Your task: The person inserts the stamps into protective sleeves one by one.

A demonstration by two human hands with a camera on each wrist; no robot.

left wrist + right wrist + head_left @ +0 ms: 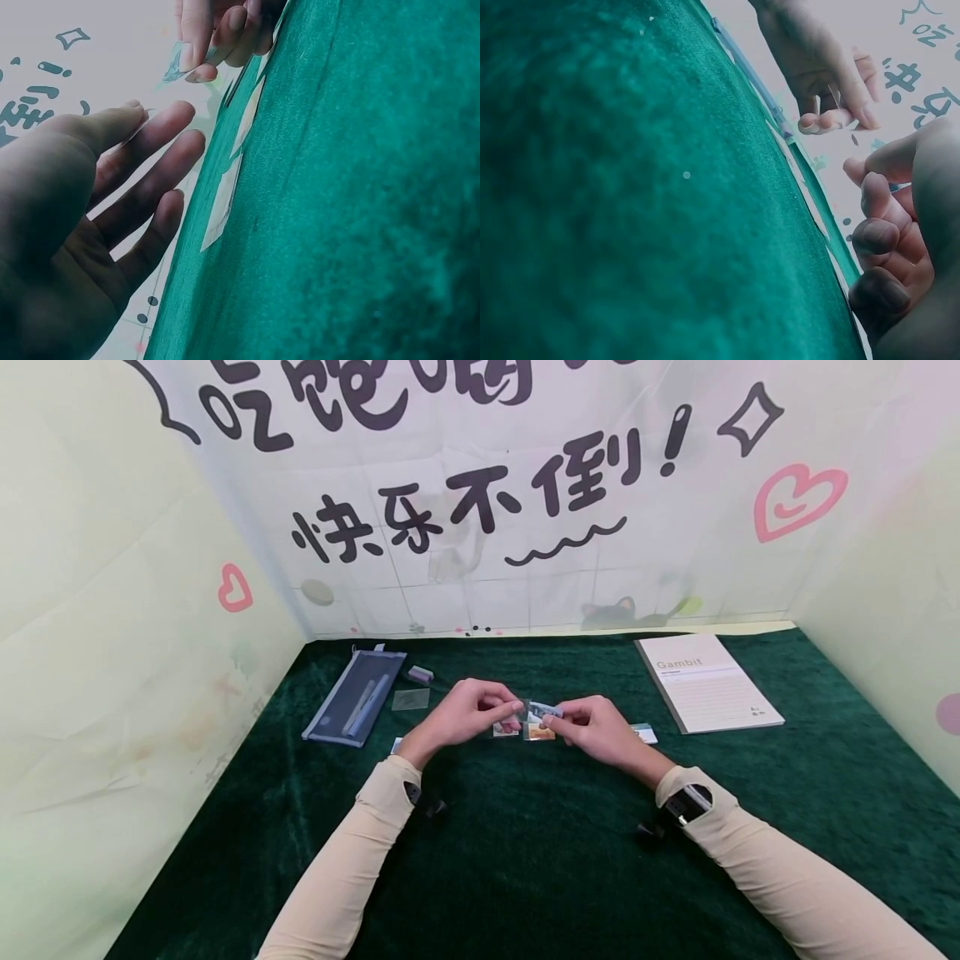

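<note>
Between thumb and fingers, my right hand (600, 727) pinches a small picture card (542, 713) with bluish print, raised over the table. My left hand (476, 710) faces it from the left, thumb and index finger together on a thin clear plastic sleeve (835, 95), seen mostly edge-on in the right wrist view. Under the hands lie a pinkish picture card (506, 730) and an orange-toned one (540, 732). Another card (645, 733) shows beside the right wrist, and a card's corner (396, 745) peeks out by the left wrist.
On the green cloth (525, 860), a blue zip pouch (356, 697) with pens lies at left. Near it are a small eraser-like block (421, 675) and a flat clear sheet (411, 699). A white notebook (712, 685) lies at right. Printed fabric walls stand around the table.
</note>
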